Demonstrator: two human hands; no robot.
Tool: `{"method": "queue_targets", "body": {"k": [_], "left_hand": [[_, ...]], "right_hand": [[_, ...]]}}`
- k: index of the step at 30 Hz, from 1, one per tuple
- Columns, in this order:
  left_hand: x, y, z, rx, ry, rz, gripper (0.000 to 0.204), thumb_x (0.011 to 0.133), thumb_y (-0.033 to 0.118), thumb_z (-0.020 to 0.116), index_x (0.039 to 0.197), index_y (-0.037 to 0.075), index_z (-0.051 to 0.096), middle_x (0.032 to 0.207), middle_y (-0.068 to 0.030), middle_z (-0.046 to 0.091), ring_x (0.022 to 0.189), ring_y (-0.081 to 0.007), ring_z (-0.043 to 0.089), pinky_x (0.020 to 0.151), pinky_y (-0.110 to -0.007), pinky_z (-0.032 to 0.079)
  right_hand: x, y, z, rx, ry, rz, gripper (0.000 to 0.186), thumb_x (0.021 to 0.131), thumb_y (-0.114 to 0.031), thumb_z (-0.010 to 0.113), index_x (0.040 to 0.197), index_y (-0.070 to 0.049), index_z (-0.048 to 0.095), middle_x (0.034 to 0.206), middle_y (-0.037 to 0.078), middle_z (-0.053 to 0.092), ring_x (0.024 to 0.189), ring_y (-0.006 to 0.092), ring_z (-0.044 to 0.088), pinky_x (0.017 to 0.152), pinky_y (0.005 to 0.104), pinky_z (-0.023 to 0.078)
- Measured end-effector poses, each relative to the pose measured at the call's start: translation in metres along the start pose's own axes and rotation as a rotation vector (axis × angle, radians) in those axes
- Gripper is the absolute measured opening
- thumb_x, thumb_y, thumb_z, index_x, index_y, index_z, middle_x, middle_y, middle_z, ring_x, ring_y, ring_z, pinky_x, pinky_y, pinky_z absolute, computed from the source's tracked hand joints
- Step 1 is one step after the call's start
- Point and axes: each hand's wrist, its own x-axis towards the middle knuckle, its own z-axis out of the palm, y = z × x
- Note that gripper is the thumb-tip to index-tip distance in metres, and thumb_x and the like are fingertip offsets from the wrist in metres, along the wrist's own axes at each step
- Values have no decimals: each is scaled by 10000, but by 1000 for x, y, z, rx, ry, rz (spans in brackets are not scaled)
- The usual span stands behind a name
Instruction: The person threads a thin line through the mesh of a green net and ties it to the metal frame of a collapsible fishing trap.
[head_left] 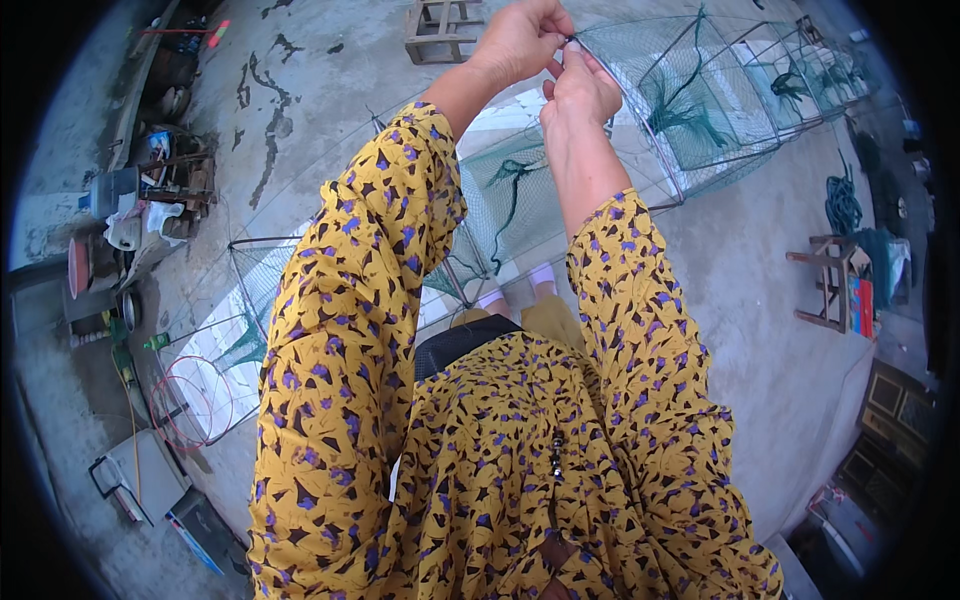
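Head view: green netting (690,105) is already strung on frames (653,133); far corner (572,40) apparently pinched by left hand (515,45) and right hand (585,97); remainder can't be judged.

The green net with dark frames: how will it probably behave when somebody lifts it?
The green net should hang floppy between supports, since its thin mesh sags and bunches. Its dark frames look stiff, so they may swing or knock together rather than bend. It is probably light for its size, being mostly see-through mesh.
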Motion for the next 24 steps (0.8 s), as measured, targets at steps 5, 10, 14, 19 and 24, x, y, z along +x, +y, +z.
{"method": "queue_targets", "body": {"k": [5,10,14,19,24], "left_hand": [[-12,22,8,259,93,10,95,776,104,559,761,11,544,648,-120,587,572,-154,583,520,-298,484],[-16,52,4,474,99,-147,175,733,187,589,805,32,629,833,-145,639,776,-266,632,668,-326,502],[-14,70,9,472,88,-167,213,747,210,586,700,2,579,609,-157,588,582,-183,599,533,-312,484],[-2,50,-5,675,97,-58,309,730,262,588,721,-46,613,622,-182,601,572,-222,604,538,-314,482],[-2,52,-6,507,-6,-218,340,708,266,611,699,-74,604,624,-184,603,561,-222,602,525,-316,472]], "right_hand": [[-2,5,-7,49,-22,-43,120,823,-103,589,861,-20,512,771,57,573,645,136,578,496,255,429],[1,10,-10,27,-91,-107,84,831,-69,552,848,8,524,807,68,574,677,146,602,527,253,464],[6,11,-12,18,-101,-122,95,830,-88,571,860,-1,546,802,61,590,689,134,594,559,242,457],[-1,13,-10,6,-155,-135,97,835,-95,576,878,-8,569,796,52,607,689,117,582,578,217,451],[-6,13,-11,-7,-142,-152,73,839,-61,542,837,11,560,793,40,576,658,122,584,559,238,441]]}}
